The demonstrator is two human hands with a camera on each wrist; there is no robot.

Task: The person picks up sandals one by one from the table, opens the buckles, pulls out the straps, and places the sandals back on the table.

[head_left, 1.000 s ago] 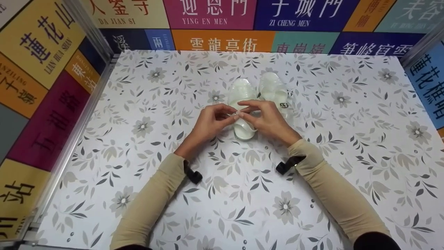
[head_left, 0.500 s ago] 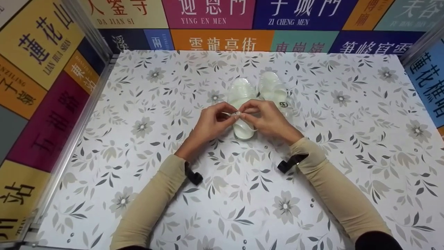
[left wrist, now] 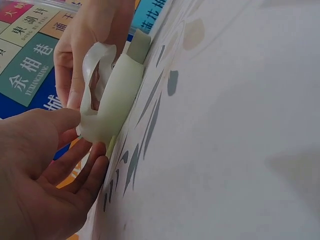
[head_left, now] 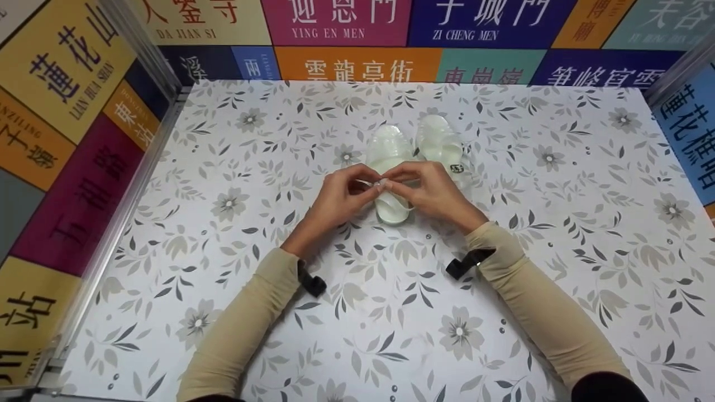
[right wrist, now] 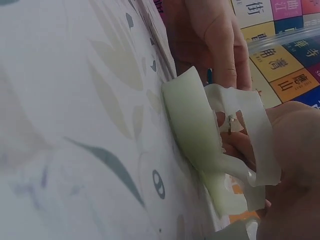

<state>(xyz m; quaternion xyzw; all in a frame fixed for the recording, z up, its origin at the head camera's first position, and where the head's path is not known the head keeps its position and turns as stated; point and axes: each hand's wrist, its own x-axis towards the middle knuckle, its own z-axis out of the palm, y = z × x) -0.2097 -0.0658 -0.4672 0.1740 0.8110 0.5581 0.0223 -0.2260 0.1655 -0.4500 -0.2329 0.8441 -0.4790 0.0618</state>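
A pair of pale, translucent jelly sandals lies on the table, toes pointing away. Over the left sandal [head_left: 389, 146] both hands meet at its ankle strap [right wrist: 262, 137]. The left hand [head_left: 345, 192] pinches one side of the strap between thumb and forefinger. From the other side the right hand [head_left: 433, 190] pinches the strap too, fingertips against the left hand's. A small metal buckle part [right wrist: 230, 123] shows on the strap in the right wrist view. Below the hands, the sandal's thick heel [left wrist: 120, 97] rests on the tabletop. Fingers hide the sandal's middle in the head view.
The right sandal [head_left: 439, 139] stands just right of the first, with a dark emblem on its strap. A floral-patterned cover [head_left: 357, 335] spans the table. Colourful panels with printed characters [head_left: 357, 64] wall off the back and both sides.
Fingertips of both hands shift slightly at the strap, the right forefinger drawing closer to the left one. The two sandals keep their places.
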